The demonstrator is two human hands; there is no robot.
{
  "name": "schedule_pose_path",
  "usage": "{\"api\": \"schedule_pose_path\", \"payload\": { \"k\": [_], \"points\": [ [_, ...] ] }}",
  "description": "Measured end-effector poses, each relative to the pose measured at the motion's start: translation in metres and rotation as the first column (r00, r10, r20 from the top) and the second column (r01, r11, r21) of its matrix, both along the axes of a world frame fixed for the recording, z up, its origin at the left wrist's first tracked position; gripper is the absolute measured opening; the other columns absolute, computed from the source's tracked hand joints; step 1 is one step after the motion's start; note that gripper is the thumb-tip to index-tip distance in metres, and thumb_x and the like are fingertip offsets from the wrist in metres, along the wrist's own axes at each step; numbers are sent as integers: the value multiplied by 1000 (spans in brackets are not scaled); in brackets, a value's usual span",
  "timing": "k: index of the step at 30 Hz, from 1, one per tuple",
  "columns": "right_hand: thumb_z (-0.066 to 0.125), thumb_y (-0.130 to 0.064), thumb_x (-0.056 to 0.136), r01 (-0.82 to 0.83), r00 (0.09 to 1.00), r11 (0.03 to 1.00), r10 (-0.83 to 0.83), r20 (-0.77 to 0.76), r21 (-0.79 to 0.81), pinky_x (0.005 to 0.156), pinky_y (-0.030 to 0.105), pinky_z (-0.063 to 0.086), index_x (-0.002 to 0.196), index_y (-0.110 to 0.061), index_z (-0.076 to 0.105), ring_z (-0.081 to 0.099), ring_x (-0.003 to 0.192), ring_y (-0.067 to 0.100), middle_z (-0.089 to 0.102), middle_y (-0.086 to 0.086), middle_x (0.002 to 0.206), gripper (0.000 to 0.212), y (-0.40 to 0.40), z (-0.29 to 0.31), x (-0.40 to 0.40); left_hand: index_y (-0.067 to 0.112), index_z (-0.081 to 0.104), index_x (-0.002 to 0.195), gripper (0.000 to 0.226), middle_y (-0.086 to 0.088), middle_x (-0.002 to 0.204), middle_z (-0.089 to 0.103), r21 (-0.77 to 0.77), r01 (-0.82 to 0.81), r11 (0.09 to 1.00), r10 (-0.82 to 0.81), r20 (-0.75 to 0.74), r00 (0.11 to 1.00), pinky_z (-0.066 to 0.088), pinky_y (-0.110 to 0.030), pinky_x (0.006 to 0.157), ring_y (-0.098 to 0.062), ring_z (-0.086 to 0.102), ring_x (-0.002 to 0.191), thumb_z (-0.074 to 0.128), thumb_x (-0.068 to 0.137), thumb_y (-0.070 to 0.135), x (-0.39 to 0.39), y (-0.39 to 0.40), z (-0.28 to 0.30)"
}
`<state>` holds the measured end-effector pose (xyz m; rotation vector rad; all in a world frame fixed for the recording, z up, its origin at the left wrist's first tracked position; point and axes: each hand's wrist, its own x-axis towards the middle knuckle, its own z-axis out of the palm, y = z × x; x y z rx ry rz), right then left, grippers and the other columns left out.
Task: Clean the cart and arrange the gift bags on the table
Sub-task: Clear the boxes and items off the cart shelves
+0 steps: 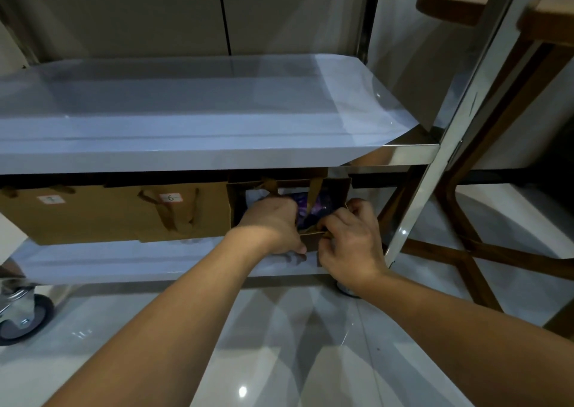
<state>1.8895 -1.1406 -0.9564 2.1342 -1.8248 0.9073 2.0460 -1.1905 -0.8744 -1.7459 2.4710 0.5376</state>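
Observation:
A steel cart [403,153] has a film-covered upper shelf and a lower shelf [124,263]. On the lower shelf lie brown paper gift bags: one labelled 7 [52,220] at the left, one labelled 6 [174,217] beside it. An open brown gift bag [337,191] stands at the shelf's right end, with purple and white contents showing inside. My left hand [273,225] grips that bag's near rim on the left. My right hand [351,242] pinches the same rim on the right.
A cart caster [18,316] stands at the lower left on the glossy tiled floor. Dark wooden table legs [456,208] rise just right of the cart's shiny upright post [435,158]. Beige wall panels stand behind the cart.

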Motion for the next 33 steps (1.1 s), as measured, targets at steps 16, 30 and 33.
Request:
{"api": "schedule_pose_path", "payload": {
  "k": [16, 30, 33],
  "points": [
    [70, -7, 74, -50, 972, 996, 67, 227, -78, 79, 47, 56, 112, -5, 65, 59, 98, 36, 53, 18, 119, 38, 8, 7, -3, 21, 56, 65, 30, 4, 68, 57, -5, -114, 993, 111, -220, 969, 44, -27, 61, -18, 58, 72, 68, 89, 33, -4, 25, 37],
    [59, -18, 67, -20, 970, 857, -108, 218, 514, 72, 39, 48, 96, -13, 68, 54, 86, 32, 62, 8, 95, 30, 185, 198, 43, 16, 54, 66, 21, -4, 81, 64, 169, -158, 973, 152, 53, 987, 37, -27, 56, -25, 57, 76, 62, 83, 26, 8, 131, 228],
    [58, -18, 69, -46, 964, 798, -122, 235, 601, 72, 39, 49, 90, -11, 66, 52, 87, 31, 61, 9, 92, 24, 232, 270, 47, 18, 61, 73, 34, -7, 86, 65, 135, -125, 983, 109, 123, 986, 46, -31, 68, -31, 62, 85, 60, 91, 47, 7, 171, 297]
  ]
}}
